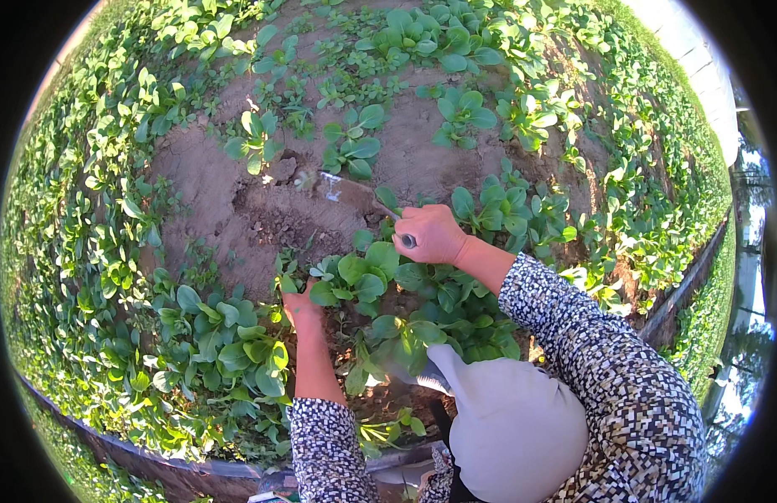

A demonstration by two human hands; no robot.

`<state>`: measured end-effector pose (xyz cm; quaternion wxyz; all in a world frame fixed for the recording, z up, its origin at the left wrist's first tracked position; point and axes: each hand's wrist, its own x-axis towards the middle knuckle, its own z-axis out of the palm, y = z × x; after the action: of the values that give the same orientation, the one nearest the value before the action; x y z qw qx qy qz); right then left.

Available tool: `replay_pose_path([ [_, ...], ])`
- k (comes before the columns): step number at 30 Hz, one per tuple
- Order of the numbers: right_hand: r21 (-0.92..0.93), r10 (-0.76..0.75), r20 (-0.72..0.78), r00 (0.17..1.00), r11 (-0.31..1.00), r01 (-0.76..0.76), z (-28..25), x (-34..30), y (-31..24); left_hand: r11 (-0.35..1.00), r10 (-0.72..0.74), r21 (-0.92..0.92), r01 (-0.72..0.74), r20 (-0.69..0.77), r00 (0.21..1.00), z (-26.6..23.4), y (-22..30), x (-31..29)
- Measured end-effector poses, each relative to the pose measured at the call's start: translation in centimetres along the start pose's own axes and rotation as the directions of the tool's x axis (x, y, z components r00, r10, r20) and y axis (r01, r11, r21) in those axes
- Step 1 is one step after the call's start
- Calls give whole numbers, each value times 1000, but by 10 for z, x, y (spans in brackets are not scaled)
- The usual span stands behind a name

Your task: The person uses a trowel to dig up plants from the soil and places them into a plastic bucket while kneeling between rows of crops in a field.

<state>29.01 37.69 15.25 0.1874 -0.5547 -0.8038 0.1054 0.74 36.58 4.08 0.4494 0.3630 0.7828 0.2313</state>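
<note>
My right hand [434, 235] is closed round the handle of a hand trowel. The trowel's flat, soil-smeared blade [348, 189] points left and lies low over the bare soil, its tip by a patch of loosened, crumbly earth [279, 214]. Just beyond the blade stands a small leafy green plant [353, 149]. Nearer to me, my left hand [301, 307] reaches down among the leaves at the edge of the dug patch. Its fingers are mostly hidden by foliage, beside a broad-leaved green plant [367, 277]. Whether it grips anything does not show.
Dense leafy greens [225, 339] grow at left, and more rows [606, 151] run along the right. A seedling [254, 138] stands beyond the loosened earth. Pale grey cloth [518, 427] bulges up close below my right arm. A low border [195, 469] curves along the near side.
</note>
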Motion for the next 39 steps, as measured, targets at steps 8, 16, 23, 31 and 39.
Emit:
replay_pose_path([
  [8, 566, 730, 48, 682, 543, -621, -12, -25, 32, 999, -14, -52, 17, 49, 999, -2, -30, 36],
  [16, 484, 808, 61, 586, 489, -725, 0, 35, 81, 991, -95, -86, 103, 87, 992, 0, -26, 38],
  [23, 682, 796, 71, 601, 401, -611, 31, 60, 100, 991, -105, -75, 115, 123, 987, 1, -47, 56],
  [31, 579, 730, 244, 639, 419, -700, -10, 23, 75, 997, -29, -74, 32, 39, 999, -12, -70, 68],
  [39, 682, 781, 81, 619, 409, -606, 28, 67, 94, 968, -73, -234, 93, 94, 993, 9, -41, 49],
])
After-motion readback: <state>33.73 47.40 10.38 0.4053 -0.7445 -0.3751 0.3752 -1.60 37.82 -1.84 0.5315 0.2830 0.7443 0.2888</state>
